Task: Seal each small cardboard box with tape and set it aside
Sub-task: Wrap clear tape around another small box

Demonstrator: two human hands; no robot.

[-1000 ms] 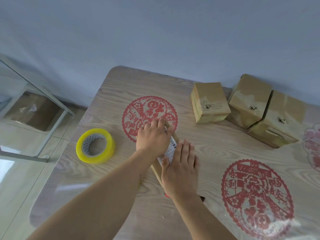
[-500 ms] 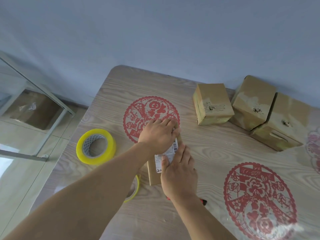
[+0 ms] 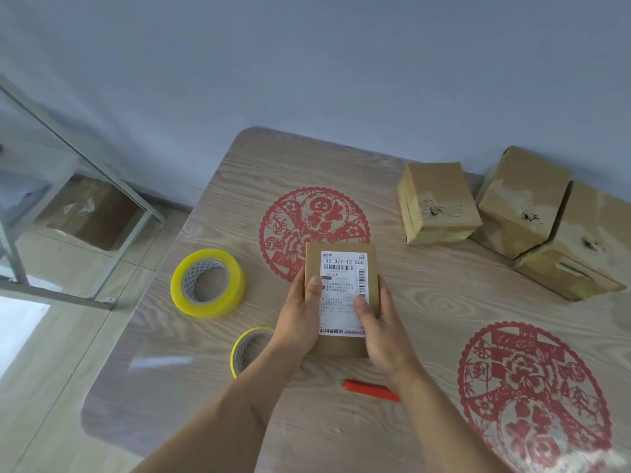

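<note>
Both hands grasp the small cardboard box [image 3: 341,298] near the middle of the worktop [image 3: 426,274]; the left hand [image 3: 300,319] wraps its left side with the thumb pressed on the top face, and the right hand [image 3: 382,322] wraps its right side, thumb lying on the white shipping label [image 3: 343,291]; the box is flat, rectangular, plain brown card, label upward with printed barcodes. The worktop is pale wood-grain with rounded corners and carries red paper-cut roundels [image 3: 314,230] under a glossy film. Toward the left edge lies a thick roll of yellow tape [image 3: 207,283]; a thinner yellow roll [image 3: 247,349] sits just beside the left wrist. A red marker-like stick [image 3: 370,390] lies near the front edge. Three taller brown boxes [image 3: 440,203] cluster at the far right corner, their tops shiny with tape.
</note>
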